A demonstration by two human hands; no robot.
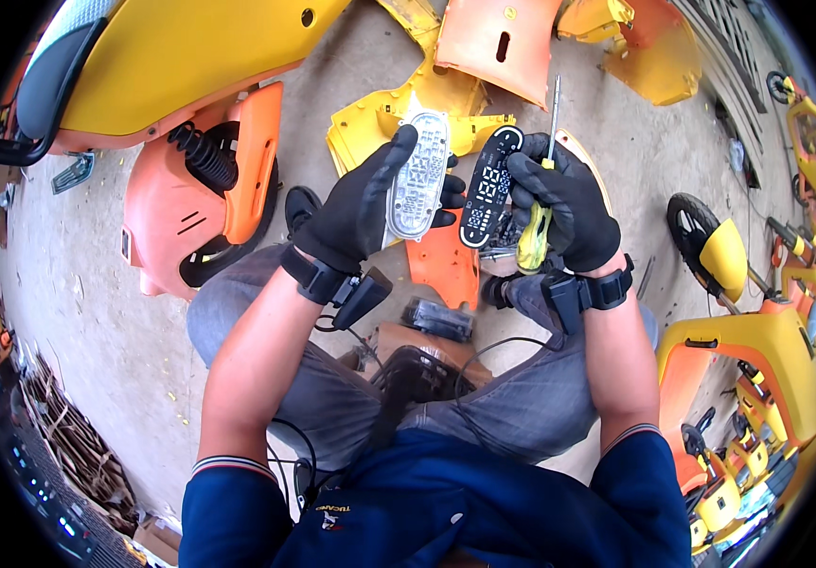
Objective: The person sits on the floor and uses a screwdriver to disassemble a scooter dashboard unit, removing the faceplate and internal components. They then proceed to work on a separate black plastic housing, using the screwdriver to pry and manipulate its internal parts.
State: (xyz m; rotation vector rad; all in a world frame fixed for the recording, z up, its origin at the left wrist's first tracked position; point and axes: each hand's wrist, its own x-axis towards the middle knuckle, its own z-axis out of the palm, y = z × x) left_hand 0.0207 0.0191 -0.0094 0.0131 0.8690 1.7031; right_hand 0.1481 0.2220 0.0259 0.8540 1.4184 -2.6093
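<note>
My left hand [356,204], in a black glove, is closed around a long, rounded white instrument display module [419,175] with digit-shaped segments on its face. Close beside it, a black oval display cover [490,189] with white digit symbols is tilted in my right hand [576,210], also gloved. That same hand grips a screwdriver [534,239] by its yellow-green clear handle, the metal shaft pointing away from me. The two display parts are held apart, side by side. Some right-hand fingers are hidden behind the cover.
Yellow body panels [380,118] and an orange panel [498,47] lie ahead on the concrete floor. A yellow and orange scooter body [181,66] stands at left. Between my feet are an orange piece [444,270] and a dark clear-topped part [438,319]. More vehicles line the right.
</note>
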